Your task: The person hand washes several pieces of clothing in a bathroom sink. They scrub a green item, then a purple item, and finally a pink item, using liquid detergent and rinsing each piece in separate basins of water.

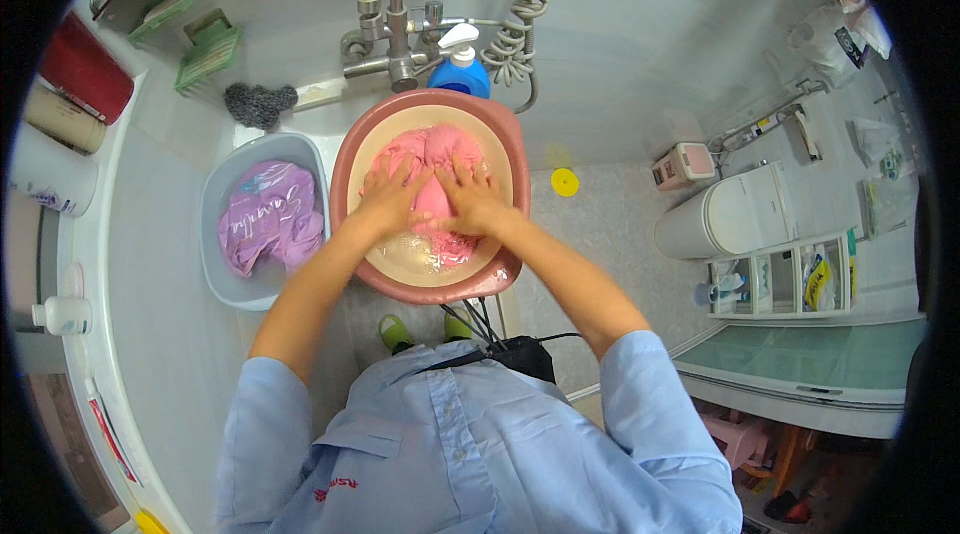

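Pink cloth [433, 205] lies wet and bunched in water inside a round plastic basin [517, 147], cream within and reddish pink at the rim. My left hand [391, 196] rests spread on the cloth's left part, palm down. On its right part lies my right hand [472, 196], also spread, fingers pointing away from me. Neither hand is closed around the fabric. Beside the basin on the left, a grey-blue tub [214, 256] holds a purple garment [274, 215] with white lettering.
Behind the basin stand a blue pump bottle [459, 76] and a metal faucet [390, 16], with a coiled hose [517, 38] to their right. A dark scrubber [260, 104] sits behind the tub. A toilet [735, 211] and a white shelf rack [780, 279] are at the right.
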`<action>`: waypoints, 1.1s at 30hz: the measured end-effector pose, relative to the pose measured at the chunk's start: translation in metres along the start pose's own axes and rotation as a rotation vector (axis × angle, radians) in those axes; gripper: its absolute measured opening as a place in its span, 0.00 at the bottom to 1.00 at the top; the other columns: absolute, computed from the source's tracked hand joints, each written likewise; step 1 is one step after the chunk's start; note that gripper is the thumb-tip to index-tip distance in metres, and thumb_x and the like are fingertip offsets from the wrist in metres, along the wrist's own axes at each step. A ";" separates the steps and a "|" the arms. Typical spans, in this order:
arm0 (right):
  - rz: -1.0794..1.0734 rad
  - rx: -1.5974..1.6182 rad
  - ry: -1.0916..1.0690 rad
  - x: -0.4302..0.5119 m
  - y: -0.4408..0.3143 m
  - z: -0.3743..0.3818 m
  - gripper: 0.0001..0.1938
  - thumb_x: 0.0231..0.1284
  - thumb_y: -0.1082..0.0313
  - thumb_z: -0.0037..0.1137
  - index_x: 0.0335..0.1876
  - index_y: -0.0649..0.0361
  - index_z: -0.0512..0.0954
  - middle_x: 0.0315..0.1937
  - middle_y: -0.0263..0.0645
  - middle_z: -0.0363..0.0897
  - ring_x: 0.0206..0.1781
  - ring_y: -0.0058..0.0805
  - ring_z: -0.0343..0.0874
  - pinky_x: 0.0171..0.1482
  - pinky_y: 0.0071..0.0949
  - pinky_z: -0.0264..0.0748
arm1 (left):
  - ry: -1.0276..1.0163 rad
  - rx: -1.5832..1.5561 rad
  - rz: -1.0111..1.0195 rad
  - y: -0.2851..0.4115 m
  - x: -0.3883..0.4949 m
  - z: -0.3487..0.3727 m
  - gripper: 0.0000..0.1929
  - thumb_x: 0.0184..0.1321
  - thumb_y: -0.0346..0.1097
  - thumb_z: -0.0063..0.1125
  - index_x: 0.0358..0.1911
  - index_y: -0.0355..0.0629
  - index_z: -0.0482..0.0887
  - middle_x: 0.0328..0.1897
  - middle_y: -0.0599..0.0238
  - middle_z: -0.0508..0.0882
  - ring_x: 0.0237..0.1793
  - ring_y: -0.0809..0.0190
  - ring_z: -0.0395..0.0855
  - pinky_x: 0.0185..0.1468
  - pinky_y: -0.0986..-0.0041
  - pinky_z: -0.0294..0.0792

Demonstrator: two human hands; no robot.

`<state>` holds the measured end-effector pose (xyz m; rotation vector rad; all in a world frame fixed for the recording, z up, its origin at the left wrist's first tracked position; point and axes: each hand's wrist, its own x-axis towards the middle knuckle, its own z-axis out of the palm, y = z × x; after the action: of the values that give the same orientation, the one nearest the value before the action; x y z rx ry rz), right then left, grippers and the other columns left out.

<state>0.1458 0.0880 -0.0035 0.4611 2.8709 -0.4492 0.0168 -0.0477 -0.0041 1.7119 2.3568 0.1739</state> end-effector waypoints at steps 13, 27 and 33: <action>0.108 -0.283 -0.245 0.023 -0.008 0.044 0.38 0.59 0.58 0.48 0.73 0.60 0.45 0.73 0.56 0.37 0.74 0.60 0.31 0.69 0.61 0.27 | -0.162 0.240 -0.042 -0.001 0.007 0.044 0.37 0.58 0.43 0.52 0.70 0.49 0.51 0.74 0.54 0.53 0.74 0.44 0.41 0.70 0.42 0.26; 0.081 -0.162 -0.030 0.016 -0.008 0.024 0.33 0.52 0.64 0.57 0.67 0.54 0.61 0.69 0.54 0.50 0.72 0.55 0.44 0.64 0.59 0.50 | -0.039 0.157 -0.090 0.004 0.007 0.031 0.40 0.44 0.41 0.67 0.64 0.45 0.63 0.70 0.54 0.60 0.70 0.46 0.53 0.65 0.48 0.50; 0.071 0.276 0.223 0.006 0.011 -0.009 0.22 0.45 0.76 0.56 0.51 0.58 0.76 0.53 0.53 0.72 0.55 0.42 0.73 0.55 0.39 0.69 | -0.287 0.136 -0.164 0.007 0.011 -0.016 0.26 0.49 0.39 0.63 0.53 0.45 0.72 0.55 0.56 0.75 0.62 0.50 0.67 0.57 0.48 0.61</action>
<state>0.1420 0.1026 0.0008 0.6971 3.0016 -0.8361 0.0157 -0.0343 0.0117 1.4729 2.3201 -0.2484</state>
